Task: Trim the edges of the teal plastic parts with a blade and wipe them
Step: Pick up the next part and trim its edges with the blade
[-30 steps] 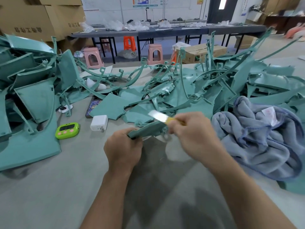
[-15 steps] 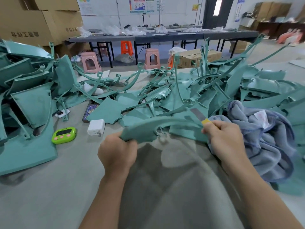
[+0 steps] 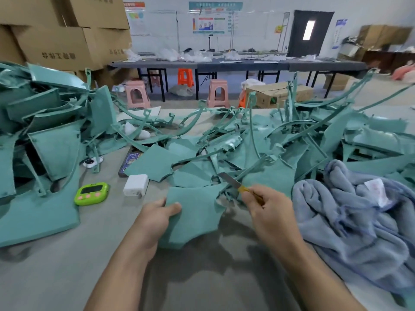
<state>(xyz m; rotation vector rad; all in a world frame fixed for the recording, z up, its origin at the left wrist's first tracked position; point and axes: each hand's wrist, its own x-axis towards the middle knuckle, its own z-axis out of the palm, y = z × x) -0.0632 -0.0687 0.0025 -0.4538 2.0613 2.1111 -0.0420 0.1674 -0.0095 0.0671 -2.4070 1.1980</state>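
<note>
My left hand point(image 3: 157, 217) grips a flat teal plastic part point(image 3: 195, 212) by its left edge, thumb on top, holding it just above the table. My right hand point(image 3: 268, 204) pinches a blade point(image 3: 229, 179) by its yellow handle. The steel tip points up and left, lying against the thin arm at the part's upper right corner. A grey-blue cloth point(image 3: 350, 218) lies bunched to the right of my right hand. Heaps of teal parts cover the table on the left point(image 3: 45, 153) and across the back point(image 3: 280, 140).
On the grey table point(image 3: 67, 265) lie a green timer point(image 3: 92, 193), a white charger point(image 3: 135, 184), a phone point(image 3: 130, 161) and a small white device point(image 3: 91, 163). Cardboard boxes point(image 3: 58, 37) stack at the back left. Stools and long tables stand beyond.
My left hand has turned the part from edge-on to flat, facing me. My right hand moved back from the cloth side, and the blade now lies at the part's upper right corner.
</note>
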